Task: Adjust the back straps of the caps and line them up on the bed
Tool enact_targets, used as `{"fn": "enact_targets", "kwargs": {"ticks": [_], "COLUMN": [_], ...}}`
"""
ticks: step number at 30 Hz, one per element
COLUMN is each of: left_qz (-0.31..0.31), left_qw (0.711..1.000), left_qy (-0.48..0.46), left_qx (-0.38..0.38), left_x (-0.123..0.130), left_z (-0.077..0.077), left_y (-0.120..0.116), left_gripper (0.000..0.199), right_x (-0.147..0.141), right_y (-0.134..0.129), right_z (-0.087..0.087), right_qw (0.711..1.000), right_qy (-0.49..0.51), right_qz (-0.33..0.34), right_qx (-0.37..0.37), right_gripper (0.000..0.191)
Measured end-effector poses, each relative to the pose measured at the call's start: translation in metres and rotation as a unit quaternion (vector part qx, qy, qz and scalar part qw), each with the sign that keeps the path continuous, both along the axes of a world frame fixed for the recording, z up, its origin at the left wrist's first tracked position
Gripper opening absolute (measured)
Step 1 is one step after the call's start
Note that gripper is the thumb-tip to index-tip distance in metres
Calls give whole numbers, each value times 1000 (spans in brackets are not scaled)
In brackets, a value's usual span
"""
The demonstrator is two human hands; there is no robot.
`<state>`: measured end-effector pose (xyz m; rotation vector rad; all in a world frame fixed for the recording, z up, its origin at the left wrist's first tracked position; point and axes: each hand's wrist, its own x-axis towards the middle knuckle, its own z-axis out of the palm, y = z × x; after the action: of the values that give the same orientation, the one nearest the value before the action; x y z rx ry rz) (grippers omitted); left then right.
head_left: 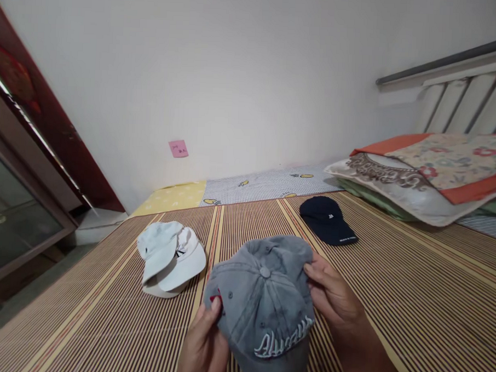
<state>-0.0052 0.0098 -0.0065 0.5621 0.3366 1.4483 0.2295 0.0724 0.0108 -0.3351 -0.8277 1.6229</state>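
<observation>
Here, a grey cap [268, 296] is held by both hands above a striped mat [102, 333], with its brim turned toward the camera wearer and its raised lettering exposed. Its left edge, by a small red tag, is pinched by the left hand [205, 339]; its right edge is gripped by the right hand [336, 295]. Overlapping pale caps [159, 245] are piled on the left, while a navy cap [323, 215] is laid beyond, near stacked pillows [431, 208]

L: caps [163, 253], prob. nested | ctr: near cap [263, 299] | bk R: far cap [326, 219]
</observation>
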Motion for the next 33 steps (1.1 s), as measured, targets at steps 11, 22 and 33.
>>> {"fn": "enact_targets", "kwargs": {"ticks": [11, 22, 33], "left_qz": [-54, -187, -155], "left_qw": [998, 954, 969], "left_qy": [-34, -132, -105], "left_qx": [12, 195, 162], "left_x": [-5, -6, -1], "left_z": [-1, 0, 7], "left_y": [0, 8, 3], "left_gripper": [45, 73, 67], "right_x": [12, 16, -7], "right_y": [-8, -9, -18], "right_z": [-14, -22, -17], "right_qw": [999, 977, 992], "right_qy": [13, -166, -64], "right_qz": [-46, 116, 107], "right_qx": [0, 70, 6], "right_gripper": [37, 68, 40]}}
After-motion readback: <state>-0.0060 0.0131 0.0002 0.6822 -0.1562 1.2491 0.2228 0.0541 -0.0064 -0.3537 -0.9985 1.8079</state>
